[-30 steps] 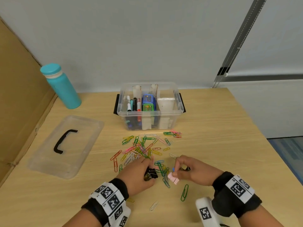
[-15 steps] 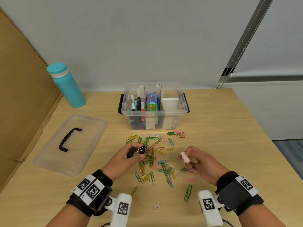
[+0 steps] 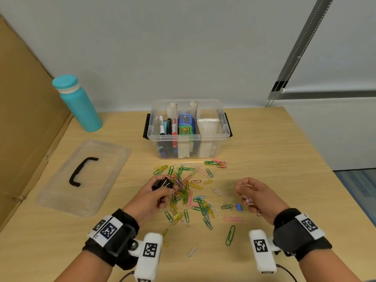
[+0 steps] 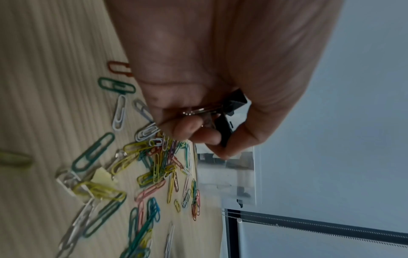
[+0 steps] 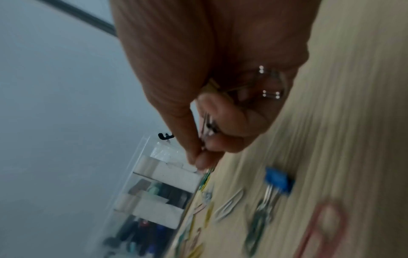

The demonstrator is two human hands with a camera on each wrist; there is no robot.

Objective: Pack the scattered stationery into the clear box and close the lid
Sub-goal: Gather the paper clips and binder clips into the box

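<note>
The clear box (image 3: 154, 137) stands open at the table's back, with markers, small tins and white rolls inside. Coloured paper clips (image 3: 187, 192) lie scattered in front of it. My left hand (image 3: 162, 186) hovers over the pile's left side and grips black binder clips (image 3: 161, 183), also visible in the left wrist view as black binder clips (image 4: 229, 111). My right hand (image 3: 243, 192), to the right of the pile, holds a pink binder clip (image 3: 248, 200); metal clip handles (image 5: 270, 94) stick out of its curled fingers. A blue binder clip (image 3: 239, 207) lies on the table beside it.
The box's clear lid (image 3: 61, 190) with a black handle lies flat at the left. A teal bottle (image 3: 79, 106) stands at the back left beside a cardboard panel (image 3: 24, 119). The table's right edge (image 3: 333, 180) drops to the floor.
Both hands rose from the near part of the pile. The left carried its black clips up and away from me; the right moved right with the pink clip. The blue clip now lies uncovered.
</note>
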